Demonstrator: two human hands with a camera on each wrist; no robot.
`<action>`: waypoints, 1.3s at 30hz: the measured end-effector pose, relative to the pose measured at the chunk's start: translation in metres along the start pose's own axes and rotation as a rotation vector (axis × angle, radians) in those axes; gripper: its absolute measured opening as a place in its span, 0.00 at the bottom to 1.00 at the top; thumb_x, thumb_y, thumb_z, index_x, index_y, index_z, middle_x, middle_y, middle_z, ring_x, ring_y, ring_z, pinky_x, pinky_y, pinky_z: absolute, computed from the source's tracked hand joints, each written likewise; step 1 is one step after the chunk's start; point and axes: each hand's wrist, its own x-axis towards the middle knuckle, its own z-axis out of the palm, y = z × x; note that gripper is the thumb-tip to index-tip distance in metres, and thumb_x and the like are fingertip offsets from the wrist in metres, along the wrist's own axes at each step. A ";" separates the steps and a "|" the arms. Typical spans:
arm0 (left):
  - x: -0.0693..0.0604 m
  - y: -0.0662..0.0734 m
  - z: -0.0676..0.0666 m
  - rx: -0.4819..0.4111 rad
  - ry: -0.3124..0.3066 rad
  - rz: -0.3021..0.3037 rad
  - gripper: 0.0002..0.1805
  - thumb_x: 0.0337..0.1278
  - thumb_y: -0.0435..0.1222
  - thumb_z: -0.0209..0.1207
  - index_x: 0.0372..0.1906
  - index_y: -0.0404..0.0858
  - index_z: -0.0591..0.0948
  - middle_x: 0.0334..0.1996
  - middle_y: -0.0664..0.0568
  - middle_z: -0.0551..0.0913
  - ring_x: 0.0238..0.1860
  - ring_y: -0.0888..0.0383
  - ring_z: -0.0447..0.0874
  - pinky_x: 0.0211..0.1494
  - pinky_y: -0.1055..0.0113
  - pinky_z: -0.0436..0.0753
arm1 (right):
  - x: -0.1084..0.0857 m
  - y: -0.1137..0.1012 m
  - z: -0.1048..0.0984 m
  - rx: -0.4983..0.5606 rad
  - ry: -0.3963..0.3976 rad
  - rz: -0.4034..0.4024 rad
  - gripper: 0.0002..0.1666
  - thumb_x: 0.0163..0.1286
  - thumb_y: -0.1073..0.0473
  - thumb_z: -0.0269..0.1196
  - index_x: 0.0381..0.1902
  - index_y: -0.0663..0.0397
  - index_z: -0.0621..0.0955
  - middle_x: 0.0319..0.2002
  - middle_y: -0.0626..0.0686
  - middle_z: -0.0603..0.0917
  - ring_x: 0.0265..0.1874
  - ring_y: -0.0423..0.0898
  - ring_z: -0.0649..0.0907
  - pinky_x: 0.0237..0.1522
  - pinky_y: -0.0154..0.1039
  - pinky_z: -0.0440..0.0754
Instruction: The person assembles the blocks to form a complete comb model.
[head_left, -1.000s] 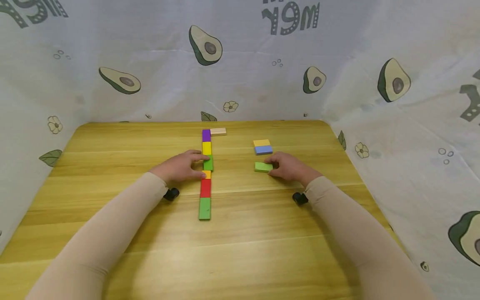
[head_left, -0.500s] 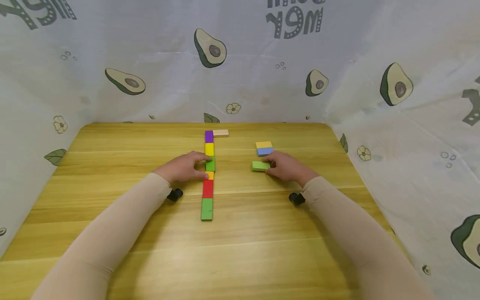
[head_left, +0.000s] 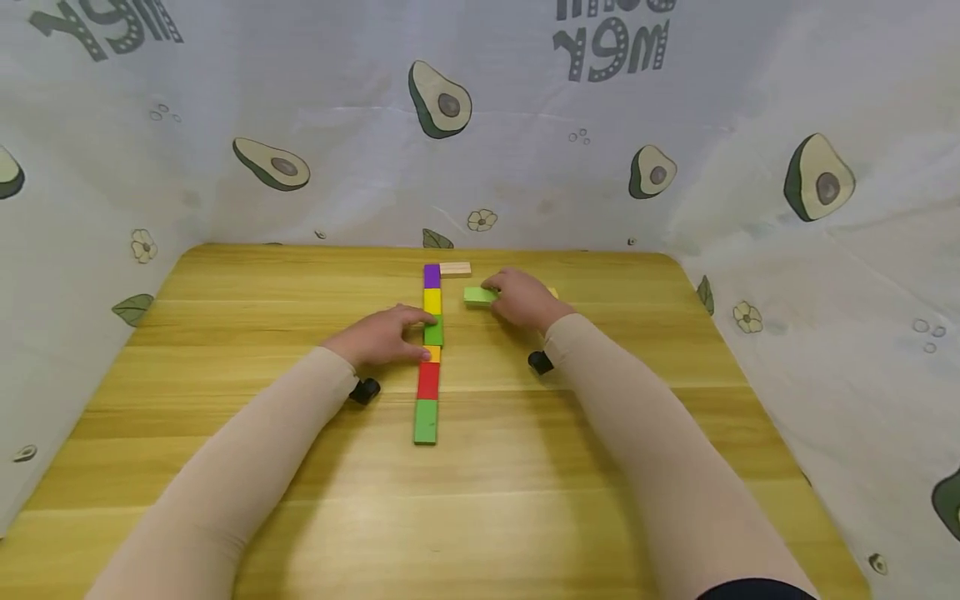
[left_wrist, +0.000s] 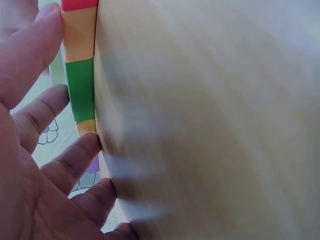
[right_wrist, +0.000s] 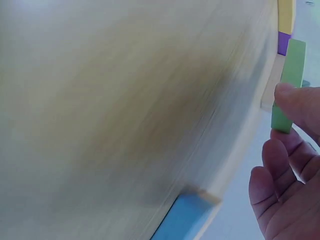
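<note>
A light green wooden block [head_left: 478, 296] is pinched between thumb and fingers of my right hand [head_left: 525, 298]; in the right wrist view the block [right_wrist: 295, 60] appears raised off the table. To its left runs a line of blocks: purple [head_left: 432, 276], yellow [head_left: 432, 301], green [head_left: 433, 335], orange [head_left: 435, 355], red [head_left: 427, 381] and another green [head_left: 425, 423] nearest me. My left hand [head_left: 381, 336] rests beside this line, its thumb at the orange block and its index finger at the middle green one. Those left fingers are loosely spread.
A plain wood block [head_left: 456, 269] lies crosswise against the purple one. Right of it, my right hand mostly hides a yellow-orange block [head_left: 553, 292]; a blue block [right_wrist: 185, 217] shows in the right wrist view. A patterned cloth [head_left: 360, 192] hangs behind the wooden table [head_left: 480, 517].
My right hand has carried the light green block away from me and left, toward the plain wood block. My left hand stays by the line. The head view has shifted slightly.
</note>
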 end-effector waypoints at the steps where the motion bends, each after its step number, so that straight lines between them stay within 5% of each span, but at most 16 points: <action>1: 0.000 0.000 0.000 -0.007 -0.003 -0.005 0.36 0.66 0.52 0.70 0.76 0.53 0.73 0.80 0.46 0.66 0.81 0.41 0.63 0.83 0.41 0.61 | 0.005 -0.002 0.000 -0.002 -0.001 0.006 0.27 0.79 0.59 0.60 0.73 0.54 0.77 0.71 0.59 0.76 0.73 0.57 0.75 0.77 0.53 0.71; 8: 0.001 0.001 0.000 -0.024 -0.008 -0.041 0.35 0.66 0.53 0.69 0.76 0.56 0.74 0.82 0.47 0.64 0.86 0.41 0.47 0.86 0.40 0.53 | 0.028 -0.012 0.004 0.022 -0.010 0.030 0.28 0.77 0.61 0.60 0.74 0.54 0.77 0.71 0.60 0.75 0.74 0.58 0.73 0.81 0.52 0.65; 39: 0.005 -0.001 0.000 -0.027 -0.009 -0.068 0.35 0.65 0.53 0.69 0.75 0.59 0.74 0.83 0.48 0.63 0.87 0.42 0.44 0.86 0.39 0.53 | 0.044 -0.028 0.009 0.016 -0.039 0.015 0.29 0.79 0.61 0.60 0.75 0.55 0.75 0.73 0.61 0.74 0.76 0.57 0.72 0.81 0.51 0.65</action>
